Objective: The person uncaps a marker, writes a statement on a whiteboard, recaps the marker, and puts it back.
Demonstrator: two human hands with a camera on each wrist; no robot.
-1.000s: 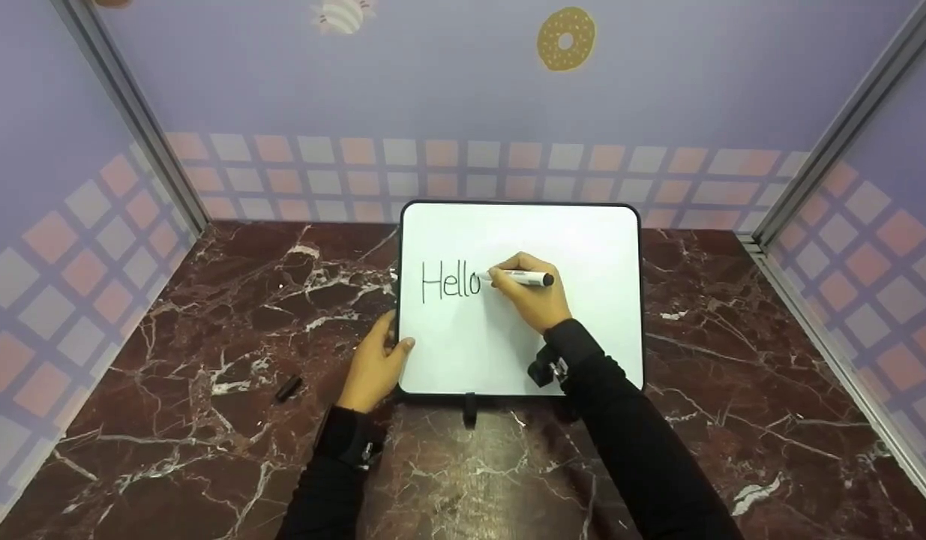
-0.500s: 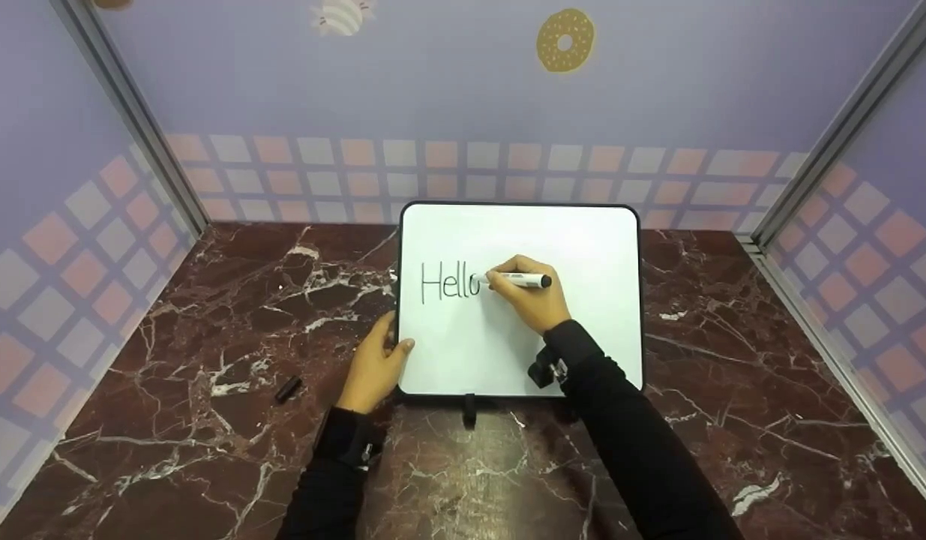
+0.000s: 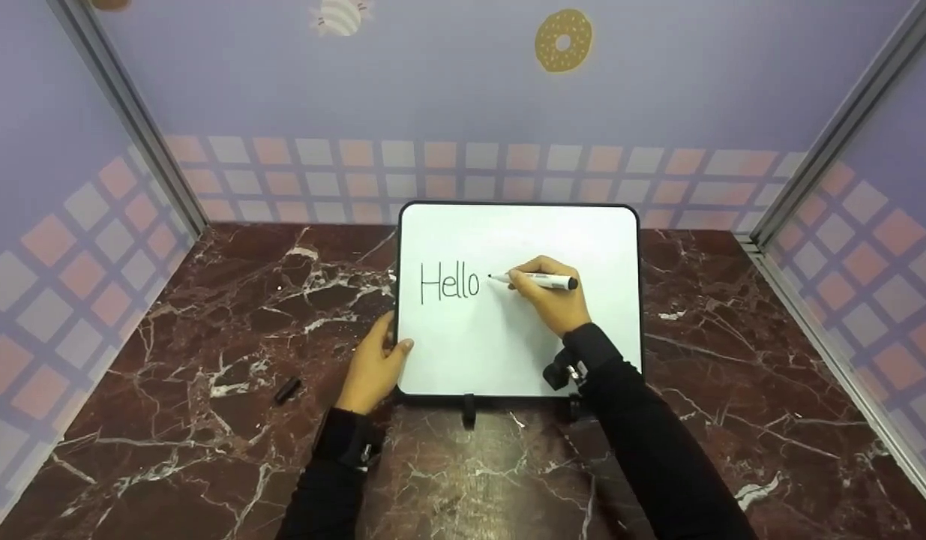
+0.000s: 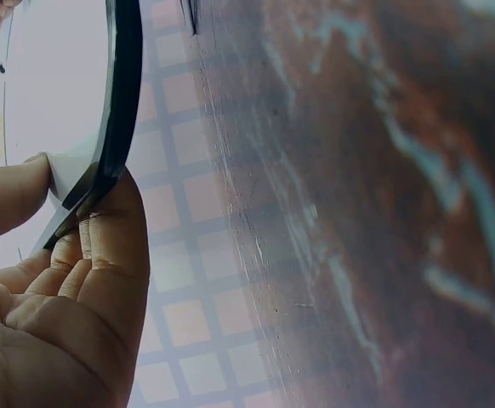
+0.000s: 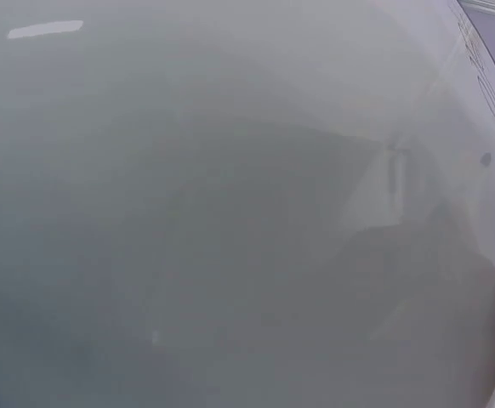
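Note:
A small black-framed whiteboard (image 3: 507,232) stands tilted on the marble table, with "Hello" (image 3: 449,283) written on its left half. My right hand (image 3: 521,280) pinches a black-capped white marker (image 3: 541,281), whose tip points left just past the "o". My left hand (image 3: 394,349) grips the board's lower left edge, thumb on the white face. In the left wrist view the thumb and fingers of my left hand (image 4: 69,229) pinch the black frame of the whiteboard (image 4: 120,119). The right wrist view shows only the blurred white face of the whiteboard (image 5: 230,170).
A small black marker cap (image 3: 288,388) lies on the dark red marble table (image 3: 208,315) left of my left hand. Patterned booth walls with metal corner posts (image 3: 129,120) close in the table on three sides.
My right hand has shifted right with the marker, away from the finished "o", leaving a gap after the word. The left hand and the board have stayed put.

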